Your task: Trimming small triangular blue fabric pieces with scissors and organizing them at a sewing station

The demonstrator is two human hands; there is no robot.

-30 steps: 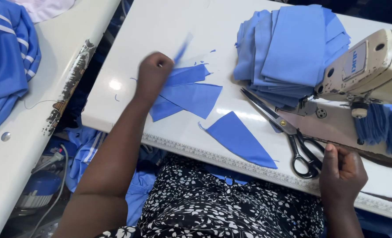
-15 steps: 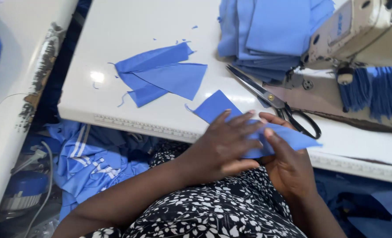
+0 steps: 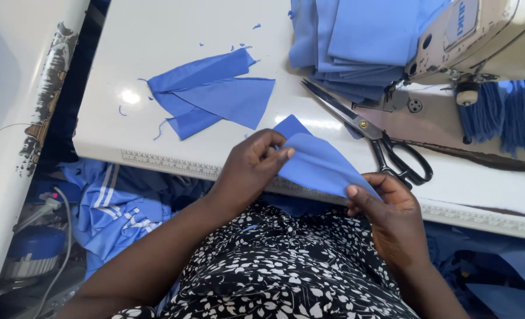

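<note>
Now lifted off the table and held over the lap: one blue piece, pinched at both ends. Left hand, a second ago stretched far out to the loose pieces, back at the near edge with fingers clamped on the upper fold. Right hand, a second ago idle at the table's lip, up at the lower corner, thumb and forefinger closed on the cloth. Fabric doubled over between the two grips, upper tip just above the printed ruler strip along the edge, lower end hanging clear of it. Picked, then, and being folded or matched edge to edge, to judge by the paired pinch; no stitching under way.

Beyond the hands, black-handled shears lying open on the table, blades pointing away to the left, just beside the held piece but not touching it. Left of them, loose cut pieces overlapped in a fan, with threads and scraps scattered around. Farther back, a stack of like blue fabric against the sewing machine, whose head fills the far right corner. Below the table at left, striped blue garments heaped on the floor.
</note>
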